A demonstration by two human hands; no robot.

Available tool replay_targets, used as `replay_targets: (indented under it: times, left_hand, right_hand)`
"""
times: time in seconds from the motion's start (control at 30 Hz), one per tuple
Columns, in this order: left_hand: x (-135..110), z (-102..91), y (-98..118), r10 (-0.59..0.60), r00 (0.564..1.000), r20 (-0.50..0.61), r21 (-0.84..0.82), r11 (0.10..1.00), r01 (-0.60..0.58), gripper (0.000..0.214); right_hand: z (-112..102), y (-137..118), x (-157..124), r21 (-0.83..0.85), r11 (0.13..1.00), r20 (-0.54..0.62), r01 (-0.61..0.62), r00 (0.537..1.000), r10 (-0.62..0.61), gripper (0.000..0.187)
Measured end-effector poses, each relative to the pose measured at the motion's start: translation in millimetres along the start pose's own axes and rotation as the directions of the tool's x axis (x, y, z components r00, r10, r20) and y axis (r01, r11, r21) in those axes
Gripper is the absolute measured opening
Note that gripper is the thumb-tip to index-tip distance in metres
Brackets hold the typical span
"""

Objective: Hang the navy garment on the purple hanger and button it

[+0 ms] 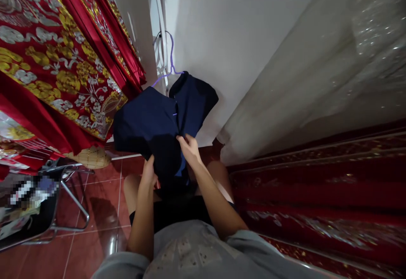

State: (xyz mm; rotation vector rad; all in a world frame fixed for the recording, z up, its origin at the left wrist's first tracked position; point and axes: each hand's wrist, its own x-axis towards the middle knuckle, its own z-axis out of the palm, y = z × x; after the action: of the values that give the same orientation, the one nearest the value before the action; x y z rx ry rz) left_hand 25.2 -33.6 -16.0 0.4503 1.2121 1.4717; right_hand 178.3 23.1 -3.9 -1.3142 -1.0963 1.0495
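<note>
A dark navy short-sleeved shirt (142,114) hangs in front of me on a purple hanger (171,52), its collar open at the top. My right hand (189,147) pinches the edge of the front opening, partway down the shirt. Lower and to the left, my left hand (149,171) grips the shirt's side, with the thumb on the outer cloth and most of the fingers hidden. The shirt's lower part falls over my lap, where dark cloth blends into shadow.
Red embroidered cloth (63,59) hangs on the left above a folding chair (47,224) with things on its seat. The hanger's hook is on a white metal grille (161,46). Plastic-covered pale fabric (285,92) and dark red cloth (301,194) stand close on the right.
</note>
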Motion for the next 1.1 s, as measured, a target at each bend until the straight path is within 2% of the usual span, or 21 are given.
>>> replay_targets:
  times: [0.07,0.1,0.13,0.17,0.2,0.23,0.27,0.3,0.33,0.37,0.43,0.47,0.5,0.57,0.7,0.77,0.87,0.97,1.03,1.1]
  left_hand:
    - [1,-3.8,6,0.143,0.989,-0.043,0.074,0.987,-0.139,0.035]
    - [1,-5.0,10,0.262,0.962,-0.077,0.136,0.958,-0.251,0.037]
    - [0,-5.6,13,0.408,0.905,-0.119,0.21,0.901,-0.379,0.039]
    - [0,-5.8,17,0.561,0.812,-0.159,0.291,0.813,-0.505,0.043]
    - [-1,-5.2,20,0.699,0.692,-0.183,0.372,0.7,-0.609,0.047]
    - [-2,-3.8,23,0.8,0.571,-0.184,0.446,0.585,-0.677,0.052]
    - [-4,-1.3,26,0.864,0.474,-0.168,0.5,0.489,-0.714,0.056]
    - [-5,2.3,27,0.895,0.429,-0.125,0.531,0.425,-0.733,0.056]
    - [-7,6.9,27,0.896,0.441,-0.046,0.539,0.394,-0.744,0.05]
    - [-9,12.1,26,0.863,0.501,0.063,0.524,0.398,-0.753,0.043]
    - [-12,23.1,20,0.678,0.657,0.33,0.462,0.491,-0.738,0.027]
    - [-14,28.0,16,0.556,0.703,0.444,0.435,0.552,-0.711,0.023]
    - [-16,32.2,11,0.451,0.725,0.521,0.417,0.607,-0.676,0.024]
    - [-20,38.2,4,0.358,0.748,0.559,0.381,0.69,-0.616,0.028]
    - [-30,44.6,1,0.372,0.769,0.52,0.281,0.775,-0.566,0.033]
    - [-34,47.9,3,0.395,0.758,0.519,0.251,0.778,-0.577,0.027]
    - [-37,53.6,5,0.411,0.725,0.553,0.256,0.744,-0.618,0.004]
    - [-40,58.1,3,0.422,0.694,0.582,0.28,0.697,-0.66,0.01]
    - [-41,59.4,0,0.448,0.702,0.554,0.283,0.692,-0.664,0.009]
    - [-43,59.1,-3,0.466,0.729,0.502,0.276,0.712,-0.646,0.008]
  right_hand:
    - [-10,-6,0,-0.034,0.999,0.083,0.0,0.997,0.002,0.047]
    - [-14,-8,-3,-0.033,0.999,0.115,-0.016,0.993,0.02,0.048]
    - [-16,-9,-6,-0.018,0.999,0.133,-0.036,0.99,0.038,0.049]
    - [-16,-10,-9,0.005,0.999,0.143,-0.055,0.988,0.053,0.048]
    - [-15,-10,-13,0.03,0.997,0.149,-0.069,0.987,0.064,0.047]
    - [-14,-11,-17,0.052,0.996,0.151,-0.079,0.986,0.07,0.047]
    - [-12,-11,-20,0.067,0.994,0.153,-0.083,0.986,0.072,0.046]
    - [-10,-11,-22,0.078,0.994,0.159,-0.082,0.985,0.069,0.046]
    - [-9,-12,-24,0.088,0.993,0.168,-0.078,0.984,0.062,0.045]
    - [-8,-13,-25,0.094,0.993,0.183,-0.066,0.982,0.048,0.044]
    - [-9,-16,-27,0.103,0.995,0.217,-0.006,0.976,-0.017,0.038]
    - [-10,-18,-28,0.111,0.993,0.23,0.035,0.971,-0.06,0.035]
    - [-12,-19,-29,0.119,0.99,0.237,0.072,0.966,-0.099,0.032]
    - [-17,-22,-31,0.133,0.984,0.245,0.116,0.958,-0.146,0.031]
    - [-25,-23,-35,0.165,0.98,0.265,0.115,0.951,-0.156,0.034]
    - [-26,-22,-37,0.171,0.976,0.229,0.134,0.958,-0.172,0.034]
    - [-24,-21,-40,0.171,0.967,0.077,0.189,0.976,-0.205,0.041]
    - [-21,-22,-44,0.205,0.951,-0.05,0.232,0.973,-0.226,0.038]
    - [-19,-23,-45,0.203,0.947,-0.078,0.25,0.968,-0.239,0.028]
    - [-19,-22,-46,0.173,0.952,-0.058,0.254,0.967,-0.248,0.019]
